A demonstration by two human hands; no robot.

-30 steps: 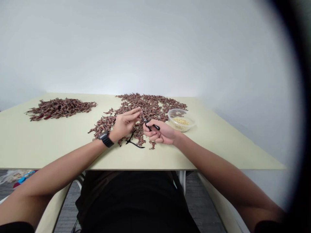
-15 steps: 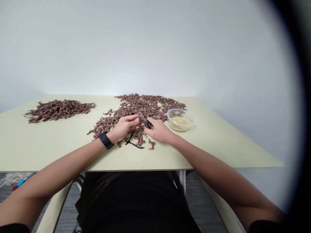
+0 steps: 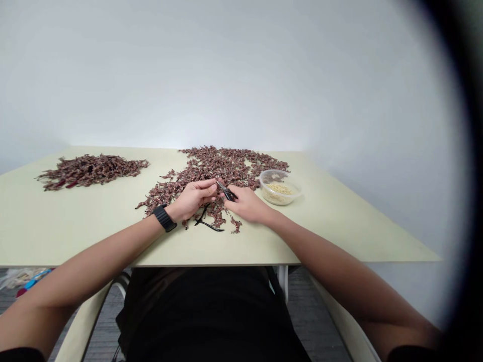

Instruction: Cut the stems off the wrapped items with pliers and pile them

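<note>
White wall [image 3: 226, 75] rises behind a pale green tabletop [image 3: 75, 231], and the grip sits near the table's front edge, a little right of centre. Far left of the grip, on the floor below the table edge, lies a clear bag [image 3: 18, 277] with something blue in it. Farther up the table, well left of the hands, is a dense heap of dark reddish-brown pieces [image 3: 90, 171]. The left hand [image 3: 190, 198], with a black watch [image 3: 164, 217] on its wrist, reaches in from that side, its fingertips close beside the nose of the pliers; whether they pinch anything is too small to tell. Just below that hand, a thin black tool [image 3: 207, 224] lies on the table. A wider spread of the same brown pieces [image 3: 226, 161] runs behind and under both hands. The right hand [image 3: 247, 205] is closed around the handles of small black-handled pliers [image 3: 227, 192], whose nose points left toward the other hand. Just beyond it, to the right, stands a clear plastic tub [image 3: 262, 191] holding pale yellow bits [image 3: 279, 189].
</note>
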